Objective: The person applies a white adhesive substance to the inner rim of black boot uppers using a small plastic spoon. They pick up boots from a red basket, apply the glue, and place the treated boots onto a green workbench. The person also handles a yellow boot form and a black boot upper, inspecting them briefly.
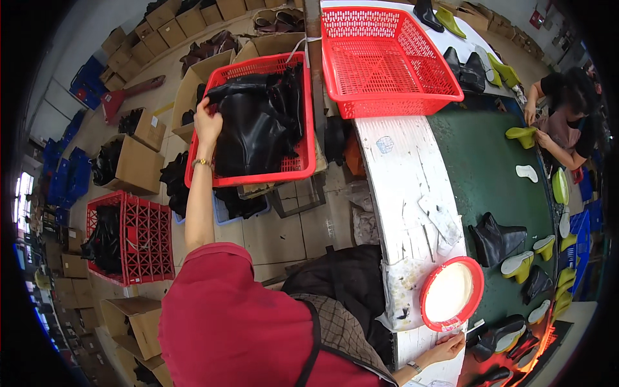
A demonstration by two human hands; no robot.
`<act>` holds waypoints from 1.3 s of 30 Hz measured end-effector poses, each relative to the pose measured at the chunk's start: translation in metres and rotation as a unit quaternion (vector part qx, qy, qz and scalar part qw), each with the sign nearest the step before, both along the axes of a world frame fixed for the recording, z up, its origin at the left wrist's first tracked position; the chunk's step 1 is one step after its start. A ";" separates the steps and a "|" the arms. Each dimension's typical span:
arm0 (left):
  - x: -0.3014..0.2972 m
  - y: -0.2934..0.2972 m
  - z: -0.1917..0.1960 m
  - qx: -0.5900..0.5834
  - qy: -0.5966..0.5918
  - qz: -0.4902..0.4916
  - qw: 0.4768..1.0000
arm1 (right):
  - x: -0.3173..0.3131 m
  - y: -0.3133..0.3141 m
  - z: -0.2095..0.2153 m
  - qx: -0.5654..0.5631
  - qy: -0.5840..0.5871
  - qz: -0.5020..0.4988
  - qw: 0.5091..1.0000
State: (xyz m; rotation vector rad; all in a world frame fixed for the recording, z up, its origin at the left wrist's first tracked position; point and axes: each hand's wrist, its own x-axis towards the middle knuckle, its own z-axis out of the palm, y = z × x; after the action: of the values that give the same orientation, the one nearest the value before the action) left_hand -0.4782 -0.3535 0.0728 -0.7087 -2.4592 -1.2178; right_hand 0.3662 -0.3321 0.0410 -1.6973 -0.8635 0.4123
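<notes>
At the left, my left hand reaches over the rim of a red plastic basket heaped with black leather boot uppers. Its fingers are curled at the end of one upper lying on top, and part of the grip is hidden. Low on the right, my right hand rests over the white bench beside a red bowl of white paste. Its fingers are closed on a thin brush, whose pale end points toward the green belt.
An empty red basket stands on the white bench. Along the green belt lie a black boot and several lime-green lasts. A co-worker handles a last across it. A red crate and cartons stand at left.
</notes>
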 end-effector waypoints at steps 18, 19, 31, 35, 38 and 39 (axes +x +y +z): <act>-0.082 0.071 0.058 0.058 0.004 -0.087 0.994 | 0.026 0.000 -0.032 0.003 -0.020 -0.054 0.998; -0.068 0.056 0.087 0.002 0.100 -0.014 0.995 | 0.017 0.009 -0.018 -0.005 0.025 -0.039 0.999; 0.218 0.072 0.271 0.060 0.166 -0.450 0.876 | 0.029 -0.014 -0.021 0.034 0.131 -0.051 0.989; 0.317 0.177 0.253 -0.042 0.207 -0.680 0.702 | 0.024 0.000 0.003 0.093 0.241 0.001 0.966; 0.388 0.251 0.186 -0.085 0.184 -0.772 0.602 | 0.018 -0.005 0.037 0.035 0.080 0.013 0.996; 0.402 0.270 0.151 -0.045 0.213 -0.787 0.578 | 0.017 -0.003 0.044 0.038 -0.069 0.021 0.997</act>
State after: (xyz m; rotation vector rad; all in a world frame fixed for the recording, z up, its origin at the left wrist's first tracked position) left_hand -0.0759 -0.0837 0.2243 -3.0169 -0.9486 -0.9075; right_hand 0.3835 -0.3347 0.0854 -1.6530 -1.0061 0.2887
